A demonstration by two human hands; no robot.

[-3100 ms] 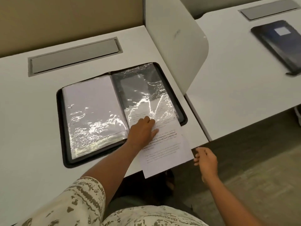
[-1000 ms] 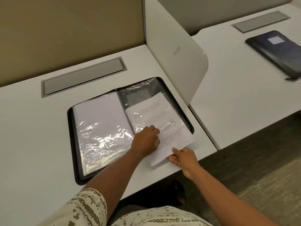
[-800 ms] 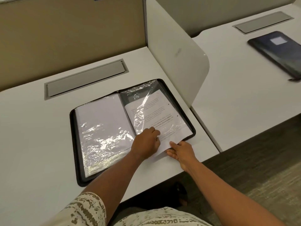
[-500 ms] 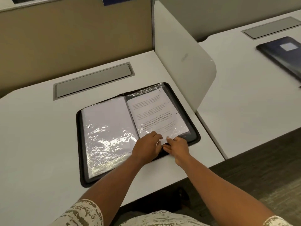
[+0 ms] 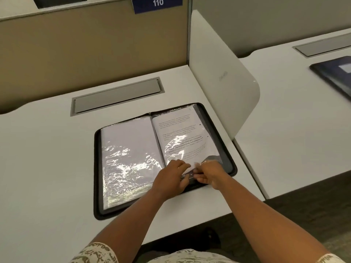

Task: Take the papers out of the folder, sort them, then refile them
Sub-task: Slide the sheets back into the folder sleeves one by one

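Paper (image 5: 182, 137) now sits almost fully inside the folder's (image 5: 98, 168) right sleeve; left hand (image 5: 171, 177) and right hand (image 5: 210, 173) both pinch its bottom edge.

The folder (image 5: 97, 168) is black with glossy clear sleeves; the paper (image 5: 182, 137) in its right sleeve is white with dark printed lines, the left page (image 5: 129, 145) plain white. The desk (image 5: 47, 158) is white with a grey panel (image 5: 116, 96), the partition (image 5: 85, 50) tan, its number sign (image 5: 157, 3) navy with white digits, the sleeves (image 5: 95, 253) cream with an olive pattern
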